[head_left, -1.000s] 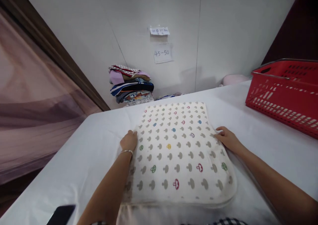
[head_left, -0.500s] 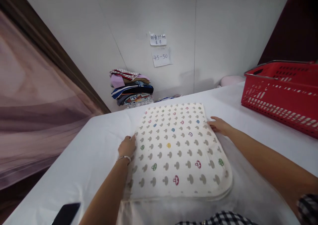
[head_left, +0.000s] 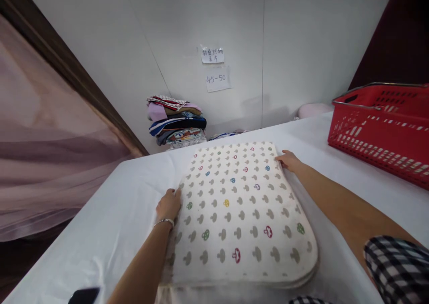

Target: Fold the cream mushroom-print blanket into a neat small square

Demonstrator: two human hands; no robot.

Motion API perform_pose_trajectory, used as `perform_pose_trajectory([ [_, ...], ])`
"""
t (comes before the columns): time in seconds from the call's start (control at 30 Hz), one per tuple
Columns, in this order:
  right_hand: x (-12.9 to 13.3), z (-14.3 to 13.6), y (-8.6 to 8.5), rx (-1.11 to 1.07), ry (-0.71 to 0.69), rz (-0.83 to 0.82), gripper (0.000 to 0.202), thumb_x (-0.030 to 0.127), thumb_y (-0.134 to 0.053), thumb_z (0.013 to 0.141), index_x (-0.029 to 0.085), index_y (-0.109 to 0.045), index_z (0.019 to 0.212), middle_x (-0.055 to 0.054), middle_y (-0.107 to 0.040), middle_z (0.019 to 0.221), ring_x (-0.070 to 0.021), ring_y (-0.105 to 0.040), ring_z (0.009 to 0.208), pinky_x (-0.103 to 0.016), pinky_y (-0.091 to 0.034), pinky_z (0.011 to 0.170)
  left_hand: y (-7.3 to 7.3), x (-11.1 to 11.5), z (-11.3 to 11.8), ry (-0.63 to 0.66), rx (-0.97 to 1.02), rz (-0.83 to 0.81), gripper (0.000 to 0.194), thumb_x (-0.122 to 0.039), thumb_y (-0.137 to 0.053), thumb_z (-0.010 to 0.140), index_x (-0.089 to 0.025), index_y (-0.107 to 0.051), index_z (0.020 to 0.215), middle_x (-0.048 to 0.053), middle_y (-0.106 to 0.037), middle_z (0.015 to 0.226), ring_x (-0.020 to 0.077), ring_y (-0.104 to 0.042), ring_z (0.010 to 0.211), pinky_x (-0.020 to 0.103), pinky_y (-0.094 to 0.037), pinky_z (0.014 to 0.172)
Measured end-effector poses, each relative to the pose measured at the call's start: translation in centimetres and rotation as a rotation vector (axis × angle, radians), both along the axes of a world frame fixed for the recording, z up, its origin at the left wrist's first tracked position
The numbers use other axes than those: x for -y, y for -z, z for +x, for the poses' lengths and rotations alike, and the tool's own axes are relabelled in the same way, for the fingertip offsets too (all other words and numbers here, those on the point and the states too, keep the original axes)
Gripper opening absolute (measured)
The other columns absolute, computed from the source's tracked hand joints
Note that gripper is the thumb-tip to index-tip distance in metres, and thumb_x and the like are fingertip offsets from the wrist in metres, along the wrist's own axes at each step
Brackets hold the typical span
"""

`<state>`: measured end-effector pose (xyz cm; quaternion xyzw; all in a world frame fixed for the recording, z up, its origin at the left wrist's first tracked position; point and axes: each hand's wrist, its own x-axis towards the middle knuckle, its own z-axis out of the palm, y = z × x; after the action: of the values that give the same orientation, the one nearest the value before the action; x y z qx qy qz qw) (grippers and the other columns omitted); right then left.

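Note:
A cream cloth (head_left: 231, 214) printed with grey and coloured mushrooms lies folded in front of me, its near corner on the right rounded and showing more than one layer. At its left edge, the fingers of my left hand (head_left: 168, 204) are curled in against the fabric; a bracelet is on that wrist. My right hand (head_left: 288, 160) pinches the right edge close to the far corner. Fingertips on both sides are partly hidden at the cloth's edges.
The cloth rests on a white-covered table (head_left: 134, 192). A red basket (head_left: 382, 134) stands at right, and a pile of folded fabrics (head_left: 177, 120) sits beyond the far edge by the wall. A dark phone-like object (head_left: 83, 296) lies near left. A sheer curtain (head_left: 50, 138) hangs at left.
My right hand has slid a little farther along the right edge toward the far corner. The cloth's near edge sits slightly lower in view. My left hand has barely moved.

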<state>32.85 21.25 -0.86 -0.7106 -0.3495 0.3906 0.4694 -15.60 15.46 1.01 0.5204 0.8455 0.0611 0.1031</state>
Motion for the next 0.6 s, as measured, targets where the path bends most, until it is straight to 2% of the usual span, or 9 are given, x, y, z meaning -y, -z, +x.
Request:
perform_pose_trajectory([
  [0.13, -0.9, 0.7, 0.3, 0.006, 0.097, -0.083, 0.078, 0.009, -0.069, 0.067, 0.018, -0.038, 0.139, -0.011, -0.064, 0.096, -0.0185, -0.063, 0.072, -0.024, -0.052, 0.055, 0.3, 0.0, -0.2, 0.006, 0.0, 0.002, 0.056, -0.055, -0.031, 0.09, -0.018, -0.052, 0.126, 0.017, -0.065, 0.115, 0.0333, -0.059, 0.109, 0.043, -0.043, 0.09],
  [0.37, -2.3, 2.0, 0.0, -0.145, -0.01, -0.12, 0.09, 0.007, -0.068, 0.07, 0.013, -0.022, 0.147, -0.01, -0.068, 0.086, -0.0182, -0.066, 0.067, -0.028, -0.056, 0.059, 0.7, -0.2, -0.5, 0.008, -0.015, 0.003, 0.058, -0.058, -0.028, 0.089, -0.019, -0.051, 0.126, 0.017, -0.066, 0.112, 0.0353, -0.059, 0.108, 0.045, -0.043, 0.089],
  [0.47, -3.7, 2.3, 0.2, -0.162, -0.018, -0.101, 0.088, 0.01, -0.068, 0.073, 0.011, -0.02, 0.148, -0.01, -0.068, 0.085, -0.0182, -0.067, 0.07, -0.026, -0.056, 0.061, 1.0, -0.3, -0.5, 0.001, -0.023, 0.01, 0.059, -0.058, -0.028, 0.089, -0.019, -0.051, 0.126, 0.017, -0.066, 0.112, 0.0354, -0.059, 0.108, 0.045, -0.043, 0.089],
  [0.6, -6.4, 2.5, 0.9, -0.114, -0.014, -0.074, 0.071, 0.017, -0.066, 0.08, 0.01, -0.031, 0.142, -0.01, -0.068, 0.088, -0.0169, -0.067, 0.071, -0.025, -0.056, 0.06, 1.0, -0.1, -0.4, 0.002, -0.032, 0.02, 0.058, -0.057, -0.027, 0.089, -0.018, -0.052, 0.125, 0.018, -0.066, 0.112, 0.0352, -0.059, 0.107, 0.045, -0.043, 0.089],
])
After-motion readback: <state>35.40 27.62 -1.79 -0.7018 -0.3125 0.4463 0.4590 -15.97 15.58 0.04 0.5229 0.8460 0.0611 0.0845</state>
